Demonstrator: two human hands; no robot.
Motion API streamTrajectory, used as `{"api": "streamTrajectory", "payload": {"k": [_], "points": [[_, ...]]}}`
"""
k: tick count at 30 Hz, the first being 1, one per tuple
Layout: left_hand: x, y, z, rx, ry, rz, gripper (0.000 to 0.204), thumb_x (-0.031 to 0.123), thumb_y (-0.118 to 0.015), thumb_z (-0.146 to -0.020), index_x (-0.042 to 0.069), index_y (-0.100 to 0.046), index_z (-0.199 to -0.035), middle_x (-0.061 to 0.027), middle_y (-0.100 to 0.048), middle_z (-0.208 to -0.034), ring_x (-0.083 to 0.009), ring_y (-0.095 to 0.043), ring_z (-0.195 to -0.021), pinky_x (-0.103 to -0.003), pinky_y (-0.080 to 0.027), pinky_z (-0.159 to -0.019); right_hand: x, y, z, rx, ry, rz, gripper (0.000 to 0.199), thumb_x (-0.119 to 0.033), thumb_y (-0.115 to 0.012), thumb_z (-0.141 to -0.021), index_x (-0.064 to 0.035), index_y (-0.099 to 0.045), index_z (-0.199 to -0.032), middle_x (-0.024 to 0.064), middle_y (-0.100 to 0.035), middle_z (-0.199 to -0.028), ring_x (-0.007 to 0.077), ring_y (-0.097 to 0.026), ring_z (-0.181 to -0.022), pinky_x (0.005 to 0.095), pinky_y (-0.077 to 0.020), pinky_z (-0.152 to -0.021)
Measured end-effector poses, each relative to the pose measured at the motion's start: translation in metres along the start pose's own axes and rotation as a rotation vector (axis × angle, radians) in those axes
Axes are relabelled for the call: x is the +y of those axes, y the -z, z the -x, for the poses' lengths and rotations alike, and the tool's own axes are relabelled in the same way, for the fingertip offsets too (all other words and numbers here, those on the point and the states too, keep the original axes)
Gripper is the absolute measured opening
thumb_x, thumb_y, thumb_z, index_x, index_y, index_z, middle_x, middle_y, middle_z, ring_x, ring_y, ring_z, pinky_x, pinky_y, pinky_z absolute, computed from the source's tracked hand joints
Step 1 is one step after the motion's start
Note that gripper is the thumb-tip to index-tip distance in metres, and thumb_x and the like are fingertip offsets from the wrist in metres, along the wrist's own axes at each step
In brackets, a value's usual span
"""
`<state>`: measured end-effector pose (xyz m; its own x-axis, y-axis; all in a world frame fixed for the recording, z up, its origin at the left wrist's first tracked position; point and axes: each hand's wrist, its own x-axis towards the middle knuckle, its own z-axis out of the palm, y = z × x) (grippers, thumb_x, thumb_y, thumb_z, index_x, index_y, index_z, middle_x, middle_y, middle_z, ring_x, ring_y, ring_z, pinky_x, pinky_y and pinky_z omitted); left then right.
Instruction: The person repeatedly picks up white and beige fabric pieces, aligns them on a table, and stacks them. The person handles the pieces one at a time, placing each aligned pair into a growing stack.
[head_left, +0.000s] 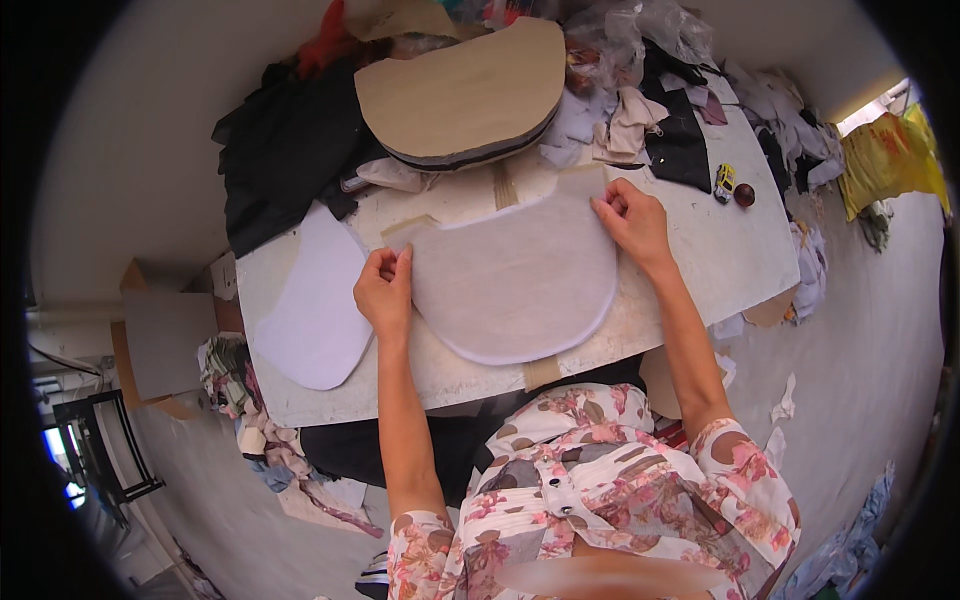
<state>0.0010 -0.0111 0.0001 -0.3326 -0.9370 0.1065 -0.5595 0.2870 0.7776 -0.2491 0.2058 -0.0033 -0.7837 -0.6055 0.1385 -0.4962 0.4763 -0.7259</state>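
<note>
A pale grey, half-round sheet (520, 280) lies on the white table, its curved edge toward me. A whiter edge shows along its curve; I cannot tell whether it is a second layer. My left hand (385, 292) pinches the sheet's upper left corner between thumb and fingers. At the upper right corner, my right hand (637, 228) is closed on the edge in the same way. Tan strips show beside both corners. Left of my left hand rests a loose white cut piece (315, 305), flat and curved.
A brown half-round cardboard piece (460, 90) tops a dark stack at the far side. Black cloth (290, 150) hangs over the far left corner. Fabric scraps (630, 125), a toy car (724, 183) and a dark red ball (744, 195) sit at the right.
</note>
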Motion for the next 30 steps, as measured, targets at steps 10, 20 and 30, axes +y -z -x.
{"api": "streamTrajectory", "payload": {"k": [10, 20, 30], "points": [[0.008, 0.004, 0.014, -0.165, -0.657, -0.436, 0.057, 0.043, -0.056, -0.089, 0.013, -0.048, -0.136, -0.0116, -0.029, -0.150, -0.0335, -0.022, -0.139, -0.054, -0.013, -0.110, -0.024, -0.004, 0.018, -0.124, 0.454, 0.437, 0.061, -0.046, -0.051, -0.091, -0.0148, -0.038, -0.143, 0.0138, -0.023, -0.151, 0.0329, -0.016, -0.141, 0.0533, -0.0136, -0.111], [0.000, -0.005, 0.015, -0.355, -0.602, -0.457, 0.061, 0.046, -0.053, -0.089, 0.013, -0.044, -0.140, -0.0137, -0.023, -0.153, -0.0353, -0.015, -0.142, -0.057, -0.005, -0.112, -0.023, -0.014, 0.018, -0.210, 0.452, 0.536, 0.059, -0.043, -0.052, -0.091, -0.0124, -0.041, -0.140, 0.0152, -0.026, -0.151, 0.0332, -0.017, -0.142, 0.0567, -0.0128, -0.112], [0.026, 0.011, 0.005, 0.002, -0.598, -0.005, 0.046, 0.038, -0.052, -0.094, 0.010, -0.054, -0.130, -0.0151, -0.042, -0.142, -0.0338, -0.029, -0.138, -0.051, -0.017, -0.111, -0.137, -0.063, -0.092, 0.100, 0.656, 0.009, 0.018, -0.021, -0.074, -0.073, -0.0071, -0.066, -0.081, 0.0068, -0.063, -0.079, 0.0271, -0.059, -0.081, 0.0398, -0.0475, -0.070]]}}
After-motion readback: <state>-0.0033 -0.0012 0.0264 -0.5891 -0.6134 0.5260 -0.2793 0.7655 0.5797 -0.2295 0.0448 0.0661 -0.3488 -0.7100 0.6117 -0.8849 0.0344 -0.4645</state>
